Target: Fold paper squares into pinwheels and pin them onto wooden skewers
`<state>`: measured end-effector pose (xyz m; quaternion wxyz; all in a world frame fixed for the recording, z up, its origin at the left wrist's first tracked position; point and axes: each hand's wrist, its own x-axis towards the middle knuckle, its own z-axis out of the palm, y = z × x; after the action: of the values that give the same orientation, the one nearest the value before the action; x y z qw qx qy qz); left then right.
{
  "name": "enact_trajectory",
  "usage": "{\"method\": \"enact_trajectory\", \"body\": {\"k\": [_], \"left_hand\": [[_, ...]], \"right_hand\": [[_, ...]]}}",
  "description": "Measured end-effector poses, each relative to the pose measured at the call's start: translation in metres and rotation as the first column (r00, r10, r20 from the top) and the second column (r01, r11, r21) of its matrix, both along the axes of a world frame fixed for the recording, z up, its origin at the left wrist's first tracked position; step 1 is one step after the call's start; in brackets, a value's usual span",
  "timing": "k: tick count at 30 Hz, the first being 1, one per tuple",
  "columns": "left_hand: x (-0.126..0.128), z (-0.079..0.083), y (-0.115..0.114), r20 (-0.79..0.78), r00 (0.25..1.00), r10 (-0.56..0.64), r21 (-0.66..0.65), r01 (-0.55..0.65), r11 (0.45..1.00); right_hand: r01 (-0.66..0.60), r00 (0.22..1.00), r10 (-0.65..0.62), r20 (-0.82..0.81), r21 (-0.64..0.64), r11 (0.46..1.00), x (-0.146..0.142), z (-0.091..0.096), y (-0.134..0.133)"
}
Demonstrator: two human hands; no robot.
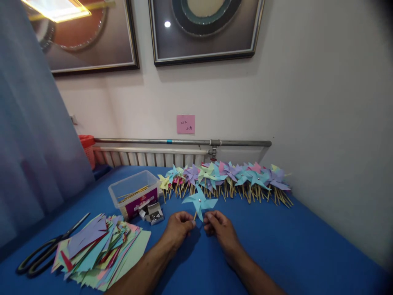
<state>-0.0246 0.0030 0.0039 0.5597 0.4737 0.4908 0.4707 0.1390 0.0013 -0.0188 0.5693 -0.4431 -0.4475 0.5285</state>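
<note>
A light-blue paper pinwheel with a silver pin at its centre stands slightly tilted above the table. My left hand is closed, its thumb and fingertips pinching the pinwheel's thin wooden stick. My right hand is closed at the pinwheel's lower blade, thumb and fingers together at the blade's edge. Behind them lies a long pile of finished pinwheels in blue, purple, yellow, green and pink, their sticks pointing toward me. A small opened box of metal pins lies to the left of my left hand.
A clear plastic tub holding wooden sticks stands at the left. Nearer me are a stack of coloured paper and black-handled scissors. Behind the blue-covered table run a pipe and radiator. A curtain hangs left.
</note>
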Motion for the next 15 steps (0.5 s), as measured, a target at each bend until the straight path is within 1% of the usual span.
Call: {"method": "enact_trajectory", "body": {"k": [2, 4, 7, 11, 15], "left_hand": [[0.000, 0.001, -0.001, 0.013, 1.000, 0.002, 0.001, -0.002, 1.000], [0.001, 0.001, -0.001, 0.016, 1.000, 0.001, -0.008, -0.001, 1.000], [0.002, 0.002, -0.003, 0.004, 1.000, -0.002, -0.017, 0.002, 1.000], [0.003, 0.003, -0.004, -0.039, 0.999, -0.010, -0.021, 0.009, 1.000], [0.003, 0.004, -0.004, -0.060, 0.998, -0.013, -0.018, 0.012, 1.000]], "right_hand": [[0.077, 0.996, -0.078, -0.047, -0.022, 0.997, 0.003, -0.001, 0.003], [0.149, 0.987, -0.151, -0.058, -0.030, 0.988, 0.006, 0.001, 0.005], [0.216, 0.975, -0.216, -0.046, 0.005, 0.976, 0.011, 0.007, 0.005], [0.236, 0.970, -0.241, 0.045, 0.095, 0.967, 0.017, 0.013, 0.004], [0.228, 0.955, -0.258, 0.145, 0.194, 0.954, 0.020, 0.016, 0.003]]}}
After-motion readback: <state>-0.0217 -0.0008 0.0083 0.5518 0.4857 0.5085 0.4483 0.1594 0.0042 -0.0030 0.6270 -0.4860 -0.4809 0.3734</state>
